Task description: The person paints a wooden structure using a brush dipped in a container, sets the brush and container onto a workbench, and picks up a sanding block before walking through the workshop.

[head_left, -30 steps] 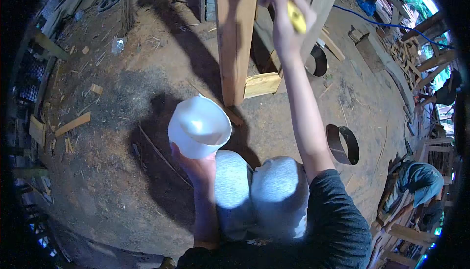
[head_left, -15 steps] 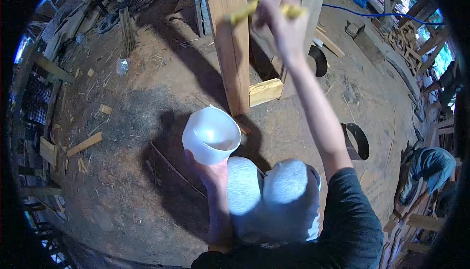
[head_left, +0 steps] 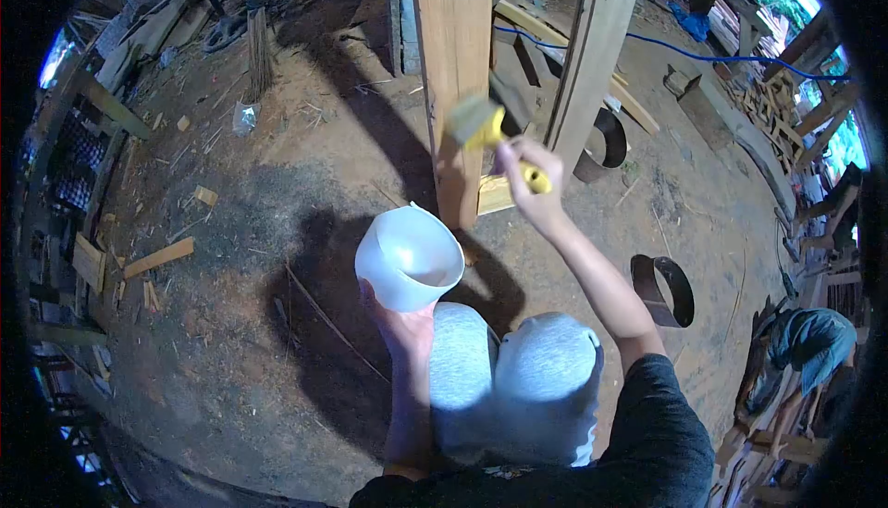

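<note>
A white plastic container [head_left: 384, 263] with an uneven rim rests in my left hand [head_left: 407, 325], its opening tilted up toward me; a little liquid seems to lie inside. My right hand [head_left: 536, 182] is closed around the yellow handle of a paintbrush [head_left: 485, 129]. The wide bristle end is blurred and sits against or just in front of the upright wooden board [head_left: 455, 55]; I cannot tell if it touches. A second upright [head_left: 595, 45] stands to the right, and a short wooden crosspiece [head_left: 495, 195] joins the two near the floor.
Two dark metal rings [head_left: 662, 291] [head_left: 606, 145] lie on the dirt floor at right. A blue hose [head_left: 703, 55] crosses the back. Wood scraps [head_left: 159, 256] are scattered at left, beside a stick broom [head_left: 256, 45]. A blue-grey cloth [head_left: 814, 346] hangs at far right.
My right hand has brought the paintbrush down from high on the frame to lower on the left upright. The view has shifted slightly; the container stays in my left hand.
</note>
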